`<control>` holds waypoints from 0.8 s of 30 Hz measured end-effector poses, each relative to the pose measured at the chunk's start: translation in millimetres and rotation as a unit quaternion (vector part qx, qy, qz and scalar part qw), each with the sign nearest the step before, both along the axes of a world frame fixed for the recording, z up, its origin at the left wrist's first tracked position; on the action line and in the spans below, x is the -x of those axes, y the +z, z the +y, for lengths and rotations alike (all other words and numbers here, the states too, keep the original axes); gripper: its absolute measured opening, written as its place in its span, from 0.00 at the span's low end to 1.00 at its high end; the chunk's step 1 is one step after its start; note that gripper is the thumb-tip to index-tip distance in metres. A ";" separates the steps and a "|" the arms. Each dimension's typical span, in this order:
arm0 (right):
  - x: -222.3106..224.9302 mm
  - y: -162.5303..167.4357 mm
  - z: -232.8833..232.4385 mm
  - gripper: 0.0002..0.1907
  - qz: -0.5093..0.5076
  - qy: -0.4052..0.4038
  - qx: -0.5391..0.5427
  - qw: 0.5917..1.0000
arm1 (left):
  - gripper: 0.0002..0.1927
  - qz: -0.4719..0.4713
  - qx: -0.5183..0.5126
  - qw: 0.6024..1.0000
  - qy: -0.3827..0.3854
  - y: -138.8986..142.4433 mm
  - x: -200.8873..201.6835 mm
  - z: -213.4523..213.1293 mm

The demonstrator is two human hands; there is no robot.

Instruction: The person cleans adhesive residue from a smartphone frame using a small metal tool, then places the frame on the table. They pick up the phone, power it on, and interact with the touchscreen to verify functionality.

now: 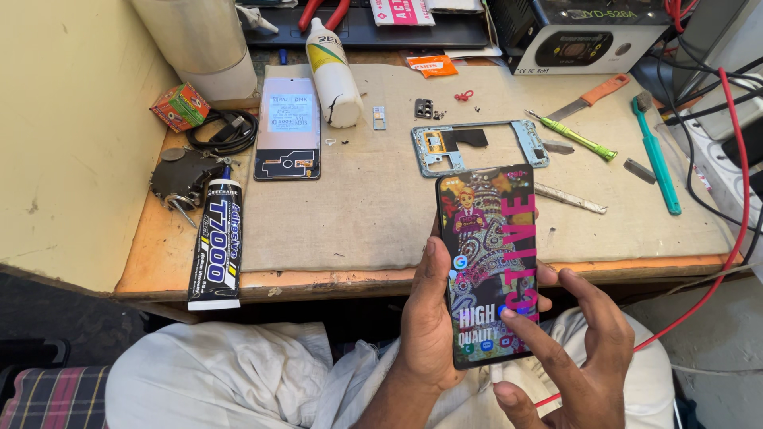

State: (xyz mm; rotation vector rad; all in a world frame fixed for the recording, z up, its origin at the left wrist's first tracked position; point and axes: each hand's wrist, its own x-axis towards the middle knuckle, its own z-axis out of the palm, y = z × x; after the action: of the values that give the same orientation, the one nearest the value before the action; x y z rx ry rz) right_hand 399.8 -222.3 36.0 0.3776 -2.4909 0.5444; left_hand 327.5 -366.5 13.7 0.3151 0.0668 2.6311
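A black smartphone [489, 254] with a lit, colourful screen is held upright over my lap, in front of the bench edge. My left hand [425, 318] grips it from the left side and behind. My right hand [580, 349] is beside it at the lower right, and its forefinger tip touches the lower part of the screen. On the cloth mat [373, 199] behind the phone lies a pale blue phone middle frame [477, 147], and further left a phone back panel [288, 127] lies flat.
A black adhesive tube [218, 242] lies at the bench's front left. A white bottle [332, 75], green screwdriver [574, 135], teal brush [658, 155], orange-handled knife [592, 95], tweezers [568, 199] and coiled cable [225, 127] lie about. Red wires [735, 183] hang on the right.
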 end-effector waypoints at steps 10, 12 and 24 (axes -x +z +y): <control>-0.8 -1.8 0.3 0.27 -0.004 -0.002 0.000 1.000 | 0.40 -0.004 0.002 1.000 -0.004 -0.5 -0.2 -0.1; -0.7 -1.8 0.3 0.27 -0.002 0.000 0.000 1.000 | 0.40 -0.001 -0.003 1.000 -0.003 -0.7 -0.3 -0.1; -1.7 -3.0 1.6 0.27 -0.001 0.002 -0.002 1.000 | 0.40 0.000 -0.010 1.000 0.000 -0.2 -1.5 1.8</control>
State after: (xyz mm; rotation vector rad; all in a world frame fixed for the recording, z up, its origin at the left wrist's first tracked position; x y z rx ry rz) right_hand 401.5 -220.7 33.0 0.3831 -2.4938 0.5426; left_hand 328.9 -364.7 13.5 0.3220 0.0412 2.6340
